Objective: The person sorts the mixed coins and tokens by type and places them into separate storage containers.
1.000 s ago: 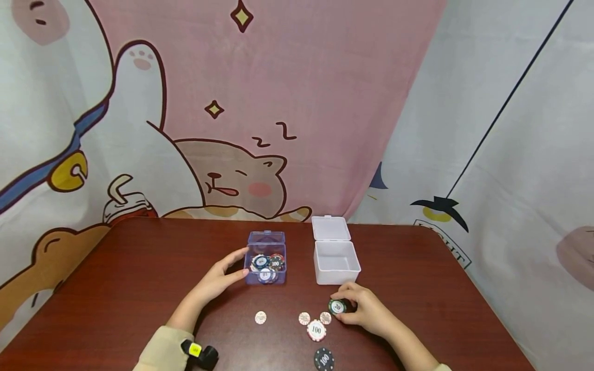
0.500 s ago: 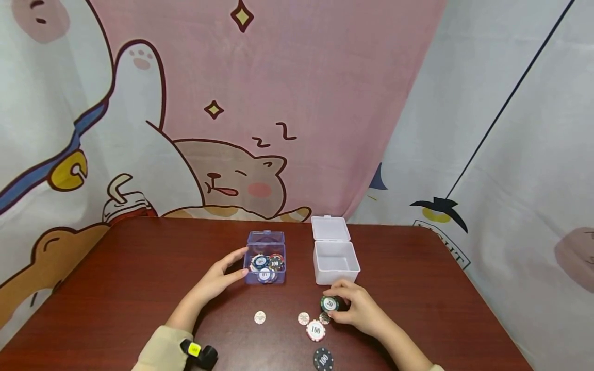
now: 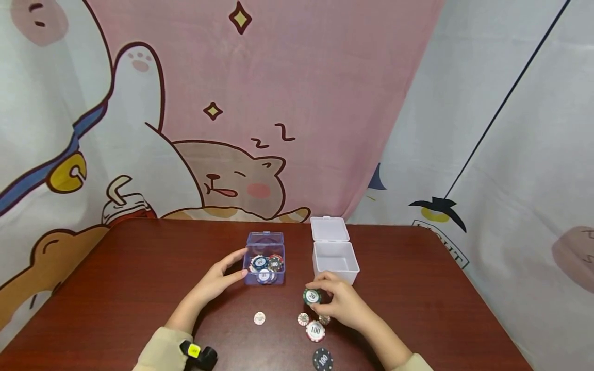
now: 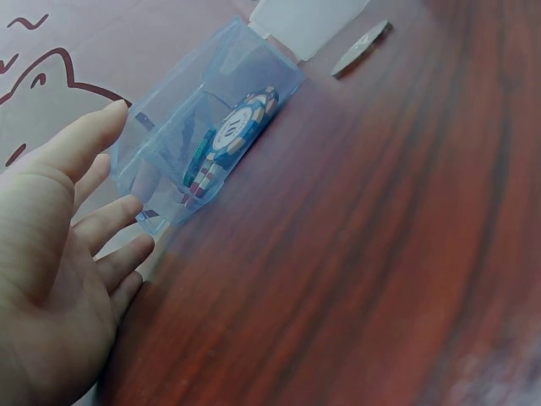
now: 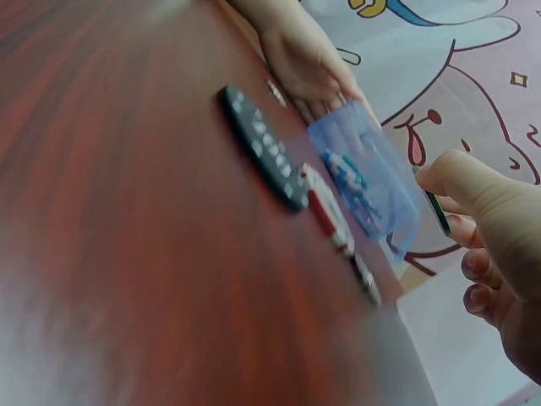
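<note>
Between thumb and fingertips, my right hand [image 3: 342, 303] pinches a green poker chip [image 3: 312, 296] marked 20, seen edge-on in the right wrist view. It is in front of the white box, above the small chips. My left hand [image 3: 214, 282], fingers extended, rests its fingertips at the left side of the translucent blue box [image 3: 252, 280]. Several poker chips [image 3: 263, 263] lie inside that box, and its lid [image 3: 265, 238] is tipped back. The white box [image 3: 336, 270], its lid also back, stands to the right with nothing seen inside.
On the brown table [image 3: 162, 268] lie a white-and-red 100 chip [image 3: 315, 331], a black 100 chip [image 3: 323, 359] and small pale chips, one [image 3: 259, 318] off to the left and another [image 3: 303, 319] near the 100 chip. A printed cloth [image 3: 325, 103] hangs behind.
My right hand has carried the green chip leftward and slightly away from me, past the front of the white box. My left hand stays beside the blue box.
</note>
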Tool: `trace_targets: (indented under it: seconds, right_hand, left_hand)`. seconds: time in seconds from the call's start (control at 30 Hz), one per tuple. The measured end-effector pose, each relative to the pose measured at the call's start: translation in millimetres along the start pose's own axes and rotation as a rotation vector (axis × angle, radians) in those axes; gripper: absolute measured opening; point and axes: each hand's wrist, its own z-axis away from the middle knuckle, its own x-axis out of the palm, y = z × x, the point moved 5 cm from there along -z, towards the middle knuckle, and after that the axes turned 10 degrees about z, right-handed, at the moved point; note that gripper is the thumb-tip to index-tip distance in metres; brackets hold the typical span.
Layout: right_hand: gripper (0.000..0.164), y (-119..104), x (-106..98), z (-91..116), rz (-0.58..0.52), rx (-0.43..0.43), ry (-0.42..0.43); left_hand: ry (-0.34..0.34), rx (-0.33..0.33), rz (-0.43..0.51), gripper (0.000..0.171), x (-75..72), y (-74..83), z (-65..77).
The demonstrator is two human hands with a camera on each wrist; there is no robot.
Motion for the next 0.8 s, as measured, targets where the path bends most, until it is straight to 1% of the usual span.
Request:
trace_targets:
  seconds: [0.2, 0.43, 0.53, 0.67, 0.8]
  right_hand:
    - [0.036, -12, 0, -16, 0.006, 0.014, -0.002]
    - [0.036, -26, 1, -36, 0.013, 0.011, 0.028]
    - [0.035, -31, 2, -45, 0.017, -0.007, 0.045]
    - [0.036, -36, 3, -58, 0.017, -0.023, 0.064]
    - [0.037, -38, 5, -69, 0.021, -0.012, 0.081]
  left_hand:
    - [-0.003, -0.015, 0.006, 0.060, 1.0, -0.8, 0.3]
    - [0.001, 0.004, -0.004, 0.059, -0.2, -2.0, -0.7]
    - [0.001, 0.002, -0.002, 0.060, 0.1, -1.8, -0.7]
    - [0.002, 0.004, -0.005, 0.059, -0.1, -2.3, -0.6]
    - [0.000, 0.006, -0.004, 0.059, -0.1, -1.5, -0.4]
